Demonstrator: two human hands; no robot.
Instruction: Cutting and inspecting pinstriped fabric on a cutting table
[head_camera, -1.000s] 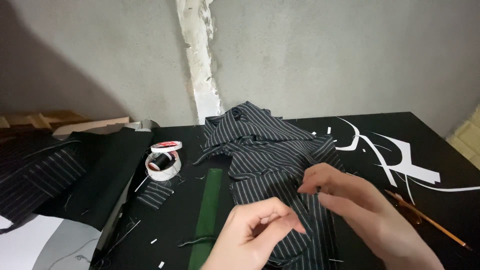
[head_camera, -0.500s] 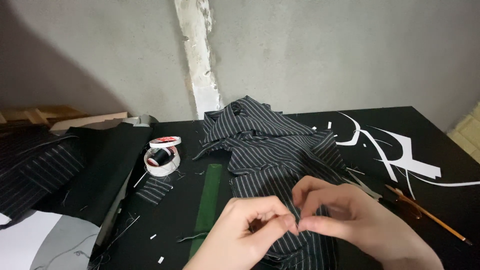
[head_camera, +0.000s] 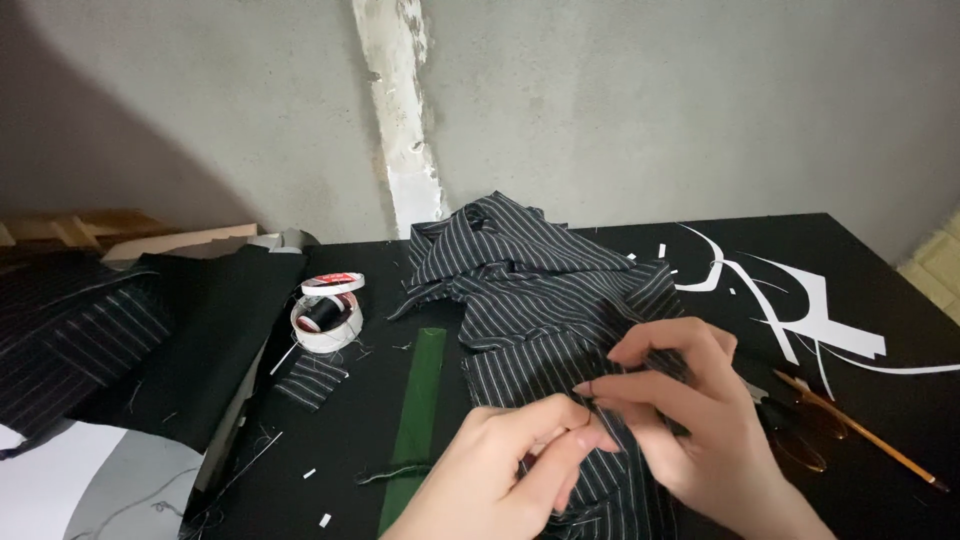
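— Where's the striped cloth (head_camera: 540, 290)?

— Heaped mid-table on the black table (head_camera: 700, 240), running from the wall down toward the body; near end right under both hands.

— Hands?

— Left hand (head_camera: 500, 470) and right hand (head_camera: 680, 420) meeting fingertip to fingertip, each pinching a small fold of the same edge. Right a touch farther out, left nearer the body.

— Anything between the fingers?

— Too small to tell; maybe a pin or thread, hidden by fingertips.

— Around?

— Green ruler (head_camera: 420, 420) just left, lying lengthwise toward the wall. Tape roll (head_camera: 325, 318) beyond. Pencil (head_camera: 860, 430) right, scissors half hidden behind the right hand.
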